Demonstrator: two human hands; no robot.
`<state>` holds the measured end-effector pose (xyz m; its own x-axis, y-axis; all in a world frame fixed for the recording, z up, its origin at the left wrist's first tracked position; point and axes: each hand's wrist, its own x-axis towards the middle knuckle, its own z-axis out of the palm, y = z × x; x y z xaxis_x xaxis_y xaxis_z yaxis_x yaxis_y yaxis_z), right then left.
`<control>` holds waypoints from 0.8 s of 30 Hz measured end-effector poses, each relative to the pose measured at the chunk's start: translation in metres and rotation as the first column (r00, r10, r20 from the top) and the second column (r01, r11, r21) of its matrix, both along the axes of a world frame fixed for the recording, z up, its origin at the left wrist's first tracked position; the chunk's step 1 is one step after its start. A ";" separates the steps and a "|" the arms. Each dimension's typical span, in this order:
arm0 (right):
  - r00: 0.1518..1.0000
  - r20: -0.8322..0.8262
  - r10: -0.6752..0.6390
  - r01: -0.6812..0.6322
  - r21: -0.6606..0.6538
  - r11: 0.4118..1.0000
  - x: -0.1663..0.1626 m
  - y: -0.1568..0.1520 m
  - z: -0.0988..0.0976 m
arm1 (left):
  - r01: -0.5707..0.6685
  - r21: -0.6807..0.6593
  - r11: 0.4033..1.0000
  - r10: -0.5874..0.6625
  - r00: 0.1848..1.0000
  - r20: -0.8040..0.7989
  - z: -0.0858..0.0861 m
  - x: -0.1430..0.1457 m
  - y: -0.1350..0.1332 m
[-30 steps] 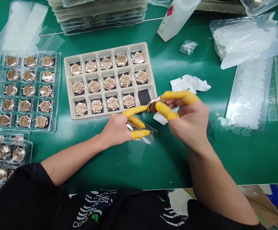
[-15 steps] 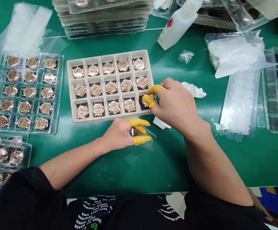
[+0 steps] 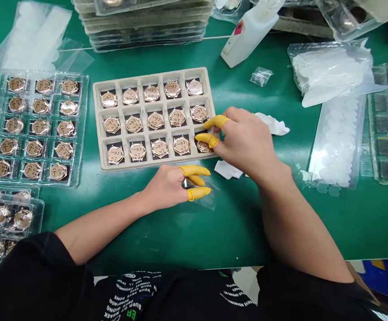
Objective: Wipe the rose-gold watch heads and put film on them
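Your right hand [image 3: 244, 145] pinches one rose-gold watch case [image 3: 203, 146] in the last cell of your 15-cell pulp tray [image 3: 95, 129]. Your left hand [image 3: 165, 189], half closed, grips one clear plastic film [image 3: 204, 198].

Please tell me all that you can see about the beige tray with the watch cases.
The beige moulded-pulp tray lies flat on the green bench, with three rows of five compartments, each lined dark and holding a rose-gold watch case. The yellow-cotted fingers of the right hand rest on the case in the bottom-right compartment.
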<state>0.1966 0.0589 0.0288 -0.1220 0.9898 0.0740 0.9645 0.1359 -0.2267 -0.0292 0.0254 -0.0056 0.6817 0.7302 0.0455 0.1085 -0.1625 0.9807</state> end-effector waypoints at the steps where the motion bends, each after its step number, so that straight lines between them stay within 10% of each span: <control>1: 0.998 -0.067 0.023 -0.023 -0.008 1.000 0.007 0.000 -0.001 | 0.003 -0.011 1.000 -0.003 1.000 0.001 0.001 0.000 0.000; 6: 0.978 -0.192 0.078 -0.090 -0.056 0.994 0.028 -0.004 0.005 | 0.007 -0.052 0.999 -0.008 0.999 -0.033 0.004 0.000 0.000; 19: 0.983 -0.153 0.102 -0.114 -0.072 0.991 -0.047 -0.003 0.002 | -0.013 0.094 0.995 0.015 1.000 -0.022 0.001 0.000 0.004; 24: 0.937 -0.346 -0.050 -0.021 -0.197 0.980 -0.040 -0.007 0.018 | -0.015 0.047 0.999 0.016 1.000 -0.022 0.004 0.000 0.005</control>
